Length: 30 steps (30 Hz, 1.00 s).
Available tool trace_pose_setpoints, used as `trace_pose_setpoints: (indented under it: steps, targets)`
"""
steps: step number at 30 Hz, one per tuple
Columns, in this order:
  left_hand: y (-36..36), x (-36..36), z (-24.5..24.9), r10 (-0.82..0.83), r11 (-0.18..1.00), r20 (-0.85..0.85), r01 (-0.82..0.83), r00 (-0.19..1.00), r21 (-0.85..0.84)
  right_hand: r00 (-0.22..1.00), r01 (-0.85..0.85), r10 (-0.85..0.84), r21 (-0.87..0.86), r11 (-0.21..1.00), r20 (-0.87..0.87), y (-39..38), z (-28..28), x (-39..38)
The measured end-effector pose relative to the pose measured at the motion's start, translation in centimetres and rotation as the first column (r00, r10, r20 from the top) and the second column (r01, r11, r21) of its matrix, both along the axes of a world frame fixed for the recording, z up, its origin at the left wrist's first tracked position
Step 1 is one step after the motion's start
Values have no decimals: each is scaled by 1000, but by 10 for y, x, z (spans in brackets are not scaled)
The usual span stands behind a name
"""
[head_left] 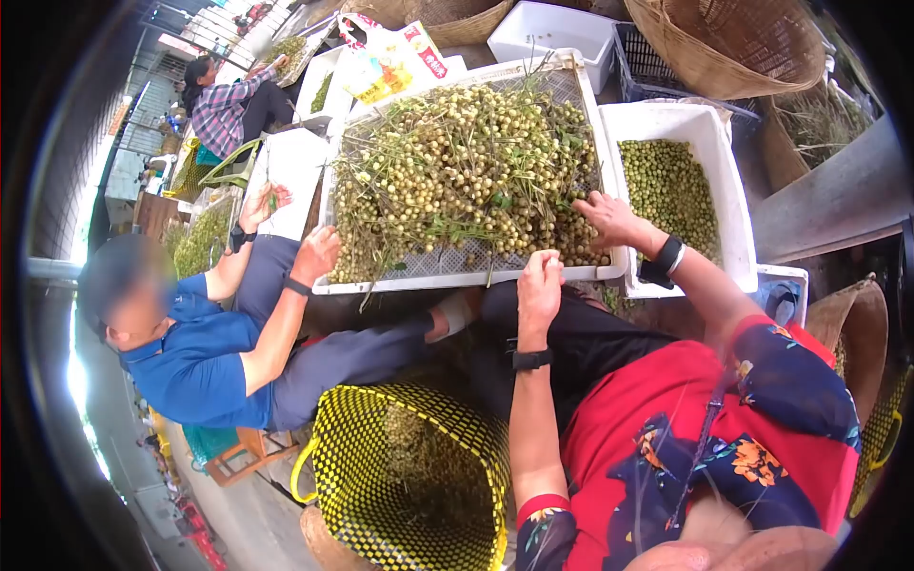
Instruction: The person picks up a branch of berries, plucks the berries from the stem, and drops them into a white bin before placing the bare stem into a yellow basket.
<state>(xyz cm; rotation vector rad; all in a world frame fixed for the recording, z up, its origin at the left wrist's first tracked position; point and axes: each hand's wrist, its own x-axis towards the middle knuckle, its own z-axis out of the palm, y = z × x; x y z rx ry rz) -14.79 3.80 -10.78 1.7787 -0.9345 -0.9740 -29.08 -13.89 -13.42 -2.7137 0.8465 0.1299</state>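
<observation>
Left hand is kept pinched together at the tray rim, lol. Right hand is spread over the tray's fruits.

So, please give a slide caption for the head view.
Left hand at the rim, right hand on stemmed yellow-green fruits in a white tray.

Red short-sleeved top with navy panels printed with orange flowers. Black trousers. Black wristband behind left hand and right hand.

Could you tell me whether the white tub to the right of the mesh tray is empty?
No, the white tub holds a layer of small green fruits.
</observation>
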Motion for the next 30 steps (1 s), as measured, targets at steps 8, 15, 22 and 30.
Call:
trace_pose_setpoints:
  steps: [8,15,22,30]
  targets:
    - [-23,-18,-45,87,968,459,35,884,-250,983,-120,129,-70,990,128,-29,-39,21]
    - [-24,-17,-28,77,992,94,-66,993,-108,965,-255,257,-50,966,58,-34,38,31]
    - [-50,-16,42,310,909,649,-17,694,-415,857,-488,508,-181,854,89,-16,79,56]
    - [-86,30,-23,188,977,392,-132,901,-166,747,-627,549,122,769,375,-51,47,70]
